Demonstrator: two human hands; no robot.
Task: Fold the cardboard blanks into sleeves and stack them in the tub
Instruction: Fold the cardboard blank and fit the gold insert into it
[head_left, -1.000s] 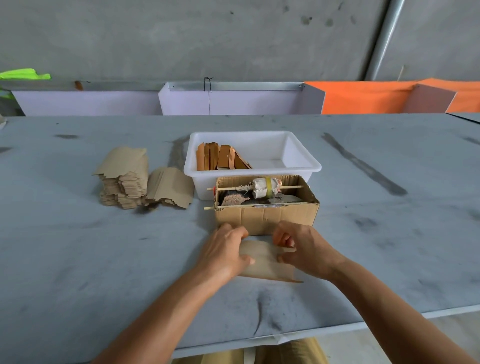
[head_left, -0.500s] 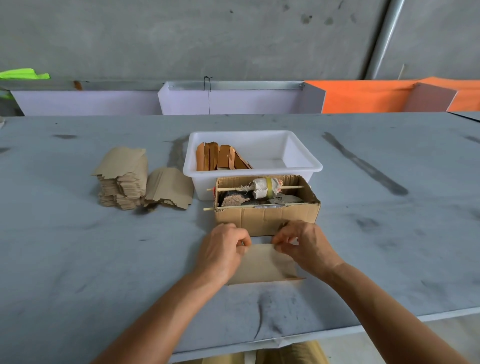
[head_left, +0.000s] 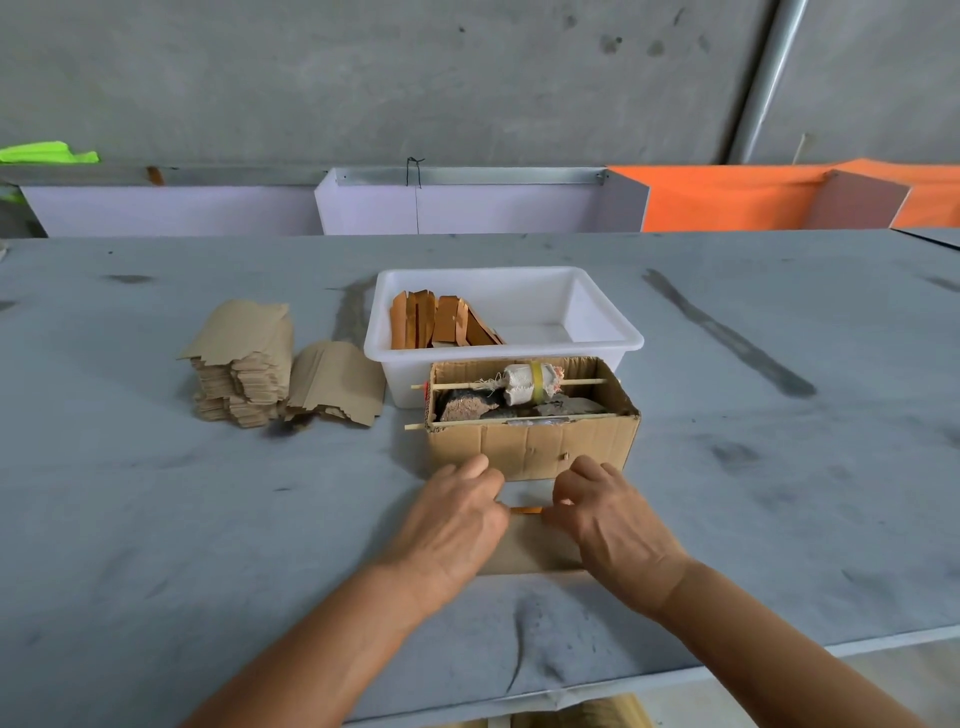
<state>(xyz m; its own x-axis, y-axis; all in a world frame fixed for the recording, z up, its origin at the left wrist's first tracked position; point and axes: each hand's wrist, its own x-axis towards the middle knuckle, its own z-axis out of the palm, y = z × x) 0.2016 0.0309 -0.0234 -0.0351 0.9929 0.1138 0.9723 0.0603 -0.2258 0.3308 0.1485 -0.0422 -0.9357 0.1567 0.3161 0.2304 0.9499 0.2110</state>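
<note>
A brown cardboard blank (head_left: 527, 545) lies flat on the grey table just in front of me. My left hand (head_left: 452, 514) and my right hand (head_left: 608, 512) rest on its two sides, fingers curled over its far edge, where a thin orange strip shows between them. The white tub (head_left: 610, 332) stands behind, with several folded orange-brown sleeves (head_left: 441, 322) leaning in its left end. A stack of unfolded blanks (head_left: 244, 364) sits to the left, with a smaller pile (head_left: 337, 382) leaning beside it.
An open cardboard box (head_left: 530, 447) holding a wrapped roll on a stick and dark scraps stands between the tub and my hands. White and orange partition boards line the table's far edge. The table's near edge runs just below my forearms.
The blank was lifted and bent between my hands; now it lies flat on the table, and both hands have shifted toward its far edge, closer to the cardboard box.
</note>
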